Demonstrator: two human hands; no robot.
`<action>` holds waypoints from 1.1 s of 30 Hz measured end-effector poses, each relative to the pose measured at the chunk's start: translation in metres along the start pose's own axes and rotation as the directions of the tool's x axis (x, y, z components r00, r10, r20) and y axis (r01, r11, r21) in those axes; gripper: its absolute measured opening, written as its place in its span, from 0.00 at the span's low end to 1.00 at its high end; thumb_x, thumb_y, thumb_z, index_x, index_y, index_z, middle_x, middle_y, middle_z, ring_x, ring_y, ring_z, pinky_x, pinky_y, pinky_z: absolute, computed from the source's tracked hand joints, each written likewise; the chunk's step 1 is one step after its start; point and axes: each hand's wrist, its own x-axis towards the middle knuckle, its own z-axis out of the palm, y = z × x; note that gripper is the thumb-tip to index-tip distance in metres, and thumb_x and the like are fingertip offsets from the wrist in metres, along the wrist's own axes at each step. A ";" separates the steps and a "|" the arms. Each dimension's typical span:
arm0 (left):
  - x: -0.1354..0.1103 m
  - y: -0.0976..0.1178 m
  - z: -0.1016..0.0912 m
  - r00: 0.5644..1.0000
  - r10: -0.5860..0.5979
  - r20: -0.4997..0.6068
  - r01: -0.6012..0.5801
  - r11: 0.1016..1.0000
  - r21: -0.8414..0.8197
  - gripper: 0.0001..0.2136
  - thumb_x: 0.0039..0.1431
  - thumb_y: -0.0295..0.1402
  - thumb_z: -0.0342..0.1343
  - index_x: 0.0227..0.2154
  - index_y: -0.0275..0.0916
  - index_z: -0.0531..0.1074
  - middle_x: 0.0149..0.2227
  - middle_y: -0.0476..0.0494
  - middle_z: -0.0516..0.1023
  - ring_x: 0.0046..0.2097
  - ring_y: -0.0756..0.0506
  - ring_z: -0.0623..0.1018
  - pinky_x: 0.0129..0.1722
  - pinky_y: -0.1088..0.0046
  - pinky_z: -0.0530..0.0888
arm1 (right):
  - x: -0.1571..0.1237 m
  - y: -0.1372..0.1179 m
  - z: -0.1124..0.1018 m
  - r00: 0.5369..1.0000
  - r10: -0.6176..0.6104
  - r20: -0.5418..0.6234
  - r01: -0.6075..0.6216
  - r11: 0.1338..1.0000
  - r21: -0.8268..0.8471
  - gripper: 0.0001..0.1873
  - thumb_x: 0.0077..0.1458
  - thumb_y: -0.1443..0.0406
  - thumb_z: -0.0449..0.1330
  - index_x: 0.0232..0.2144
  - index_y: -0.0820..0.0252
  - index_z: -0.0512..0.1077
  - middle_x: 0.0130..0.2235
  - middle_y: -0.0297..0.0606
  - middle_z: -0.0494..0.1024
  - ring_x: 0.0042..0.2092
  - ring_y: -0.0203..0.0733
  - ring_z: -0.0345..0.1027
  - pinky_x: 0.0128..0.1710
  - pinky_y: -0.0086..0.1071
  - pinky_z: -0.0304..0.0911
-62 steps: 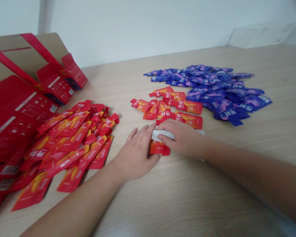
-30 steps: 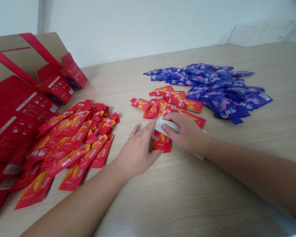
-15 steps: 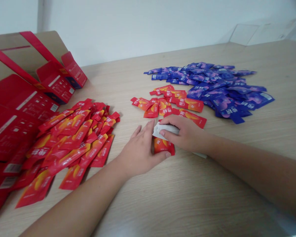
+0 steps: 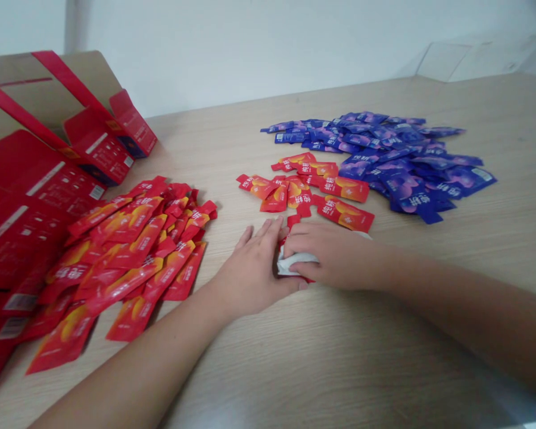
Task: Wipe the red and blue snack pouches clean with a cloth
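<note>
Well short of the desk's [image 4: 268, 357] back edge, left hand [image 4: 252, 271] spread alongside red sachet [image 4: 293, 221], right hand [image 4: 328, 253] clutching white cloth [image 4: 297, 263] over it: sachet looks light, soft, slick, best pinned by its ends.

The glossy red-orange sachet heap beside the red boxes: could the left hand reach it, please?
Probably yes: only pale wood-grain tabletop shows between the left hand and the sachet heap.

Left hand [image 4: 252, 274], right hand [image 4: 328, 253] bare; forearms [image 4: 161, 357] bare to view's edge, tapering toward wrists [image 4: 218, 302].
</note>
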 end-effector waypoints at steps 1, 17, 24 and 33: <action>0.000 -0.001 0.000 1.000 0.002 0.000 -0.002 1.000 -0.008 0.54 0.58 0.53 0.71 0.76 0.39 0.44 0.76 0.28 0.59 0.76 0.28 0.63 0.76 0.37 0.51 | 0.000 0.000 0.001 1.000 0.014 -0.007 -0.015 1.000 -0.014 0.04 0.64 0.67 0.66 0.41 0.54 0.77 0.46 0.40 0.82 0.50 0.53 0.75 0.54 0.47 0.68; 0.000 -0.002 -0.002 0.999 -0.036 0.020 0.037 0.997 -0.062 0.54 0.63 0.57 0.65 0.78 0.41 0.37 0.77 0.28 0.58 0.77 0.28 0.59 0.76 0.35 0.50 | 0.003 0.031 0.012 0.966 0.190 -0.173 -0.213 0.970 -0.121 0.06 0.70 0.66 0.58 0.47 0.57 0.74 0.48 0.45 0.80 0.52 0.53 0.73 0.53 0.45 0.68; -0.001 -0.003 -0.002 0.999 -0.017 0.031 0.016 1.000 0.020 0.58 0.56 0.60 0.69 0.77 0.36 0.42 0.76 0.24 0.58 0.77 0.27 0.59 0.76 0.38 0.51 | -0.002 0.032 0.013 0.939 0.199 -0.281 -0.212 0.977 -0.016 0.09 0.69 0.64 0.59 0.49 0.56 0.75 0.50 0.44 0.81 0.54 0.52 0.74 0.55 0.46 0.68; -0.002 -0.005 -0.001 1.000 0.006 -0.006 -0.006 1.000 0.025 0.53 0.59 0.55 0.68 0.76 0.38 0.45 0.74 0.25 0.64 0.74 0.26 0.66 0.75 0.35 0.54 | -0.008 0.009 -0.002 0.994 0.074 -0.078 -0.060 0.983 0.175 0.13 0.64 0.63 0.66 0.51 0.55 0.79 0.51 0.41 0.84 0.51 0.50 0.77 0.53 0.42 0.70</action>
